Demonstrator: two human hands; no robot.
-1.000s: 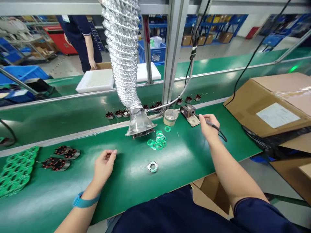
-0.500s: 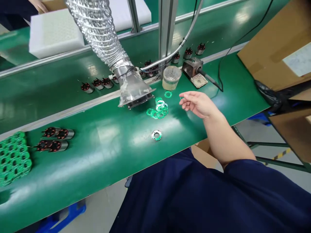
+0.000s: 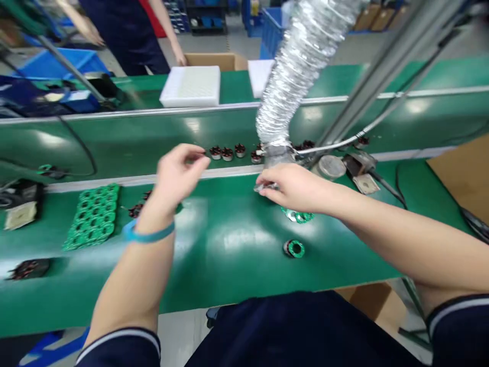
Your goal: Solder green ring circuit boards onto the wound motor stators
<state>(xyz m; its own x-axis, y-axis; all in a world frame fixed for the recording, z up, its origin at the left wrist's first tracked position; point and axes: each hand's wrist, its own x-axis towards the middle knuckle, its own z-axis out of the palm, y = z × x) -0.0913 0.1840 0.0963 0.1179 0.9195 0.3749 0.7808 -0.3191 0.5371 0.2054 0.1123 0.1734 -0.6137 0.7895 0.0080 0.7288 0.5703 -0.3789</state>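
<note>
My left hand (image 3: pixel 178 171) is raised over the left half of the bench, near the back ledge. Its thumb and forefinger are curled close together; anything between them is too small and blurred to make out. The fingers of my right hand (image 3: pixel 284 186) close on the lower edge of the metal fume hood (image 3: pixel 278 153). Green rings (image 3: pixel 300 216) lie in a loose pile just below that hand. Nearer the front edge sits one round motor part (image 3: pixel 294 248) with a green ring on its end.
Motor parts (image 3: pixel 227 154) line the back ledge. A stack of green perforated panels (image 3: pixel 93 216) lies left, with more motor parts beside it. At the right are a round cup (image 3: pixel 330 167), a soldering iron stand (image 3: pixel 361 165) and a cardboard box (image 3: pixel 464 176). Another person stands across the bench.
The view has swung left and up. My left hand has come into view. My right hand has moved left from beside the cup to the hood's edge and closed there.
</note>
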